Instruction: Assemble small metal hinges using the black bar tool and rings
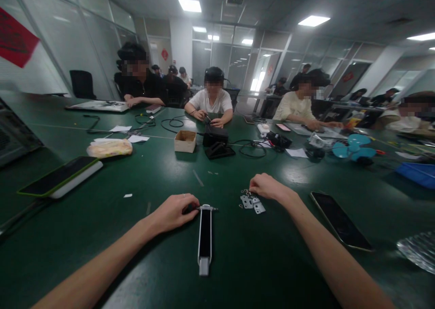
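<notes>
A long, narrow device [205, 236] with a black face and a silver-white frame lies on the green table in front of me, pointing away. A thin metal rod [215, 209] sticks out at the right of its far end. My left hand [179, 211] is curled at the left of that end, thumb and fingers closed on it. My right hand [267, 185] reaches down, fingers bunched together, over several small brass-coloured rings [245, 192]. Whatever its fingertips hold is hidden. Flat metal plates with holes [258, 206] lie just below this hand.
A smartphone [340, 220] lies right of my right arm, near a clear ribbed object [419, 250]. At left is a green-edged black panel [61, 175]. Ahead stand a small open box [185, 142] and a black device [216, 139]; a blue fan [355, 147] lies farther right. Several people sit opposite.
</notes>
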Motion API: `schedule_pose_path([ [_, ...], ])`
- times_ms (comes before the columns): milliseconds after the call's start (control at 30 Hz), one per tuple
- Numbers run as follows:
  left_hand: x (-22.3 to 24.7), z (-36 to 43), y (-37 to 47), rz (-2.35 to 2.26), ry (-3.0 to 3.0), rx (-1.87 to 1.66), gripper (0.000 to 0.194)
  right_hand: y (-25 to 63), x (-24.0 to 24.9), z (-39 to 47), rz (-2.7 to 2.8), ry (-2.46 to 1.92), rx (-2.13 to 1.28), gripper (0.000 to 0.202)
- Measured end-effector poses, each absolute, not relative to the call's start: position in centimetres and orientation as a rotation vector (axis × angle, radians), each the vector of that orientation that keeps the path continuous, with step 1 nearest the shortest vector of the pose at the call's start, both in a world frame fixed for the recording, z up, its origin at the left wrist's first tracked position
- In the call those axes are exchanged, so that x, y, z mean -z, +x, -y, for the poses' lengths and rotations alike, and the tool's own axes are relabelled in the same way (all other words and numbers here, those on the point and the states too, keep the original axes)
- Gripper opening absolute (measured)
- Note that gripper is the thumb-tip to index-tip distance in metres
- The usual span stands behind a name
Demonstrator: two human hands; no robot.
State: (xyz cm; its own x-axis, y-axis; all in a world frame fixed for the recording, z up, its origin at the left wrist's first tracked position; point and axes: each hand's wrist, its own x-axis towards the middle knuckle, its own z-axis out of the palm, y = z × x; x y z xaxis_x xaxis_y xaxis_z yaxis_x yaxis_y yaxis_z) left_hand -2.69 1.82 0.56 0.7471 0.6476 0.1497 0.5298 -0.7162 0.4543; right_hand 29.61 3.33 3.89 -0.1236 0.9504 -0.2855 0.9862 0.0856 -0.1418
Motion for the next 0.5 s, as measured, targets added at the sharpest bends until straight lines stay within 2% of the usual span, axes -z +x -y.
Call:
schedule_pose_path([
  [133,-0.3,-2.0,-2.8,-0.887,2.579,-0.43,0.016,29.7,-4.7,-2.5,-2.244,1.986,0.461,0.021],
  [500,0.1,-2.2,-3.1,-0.864,2.587,-0.47,0.016,29.5,-3.9,-3.3,-2.155,2.027,0.496,0.009],
])
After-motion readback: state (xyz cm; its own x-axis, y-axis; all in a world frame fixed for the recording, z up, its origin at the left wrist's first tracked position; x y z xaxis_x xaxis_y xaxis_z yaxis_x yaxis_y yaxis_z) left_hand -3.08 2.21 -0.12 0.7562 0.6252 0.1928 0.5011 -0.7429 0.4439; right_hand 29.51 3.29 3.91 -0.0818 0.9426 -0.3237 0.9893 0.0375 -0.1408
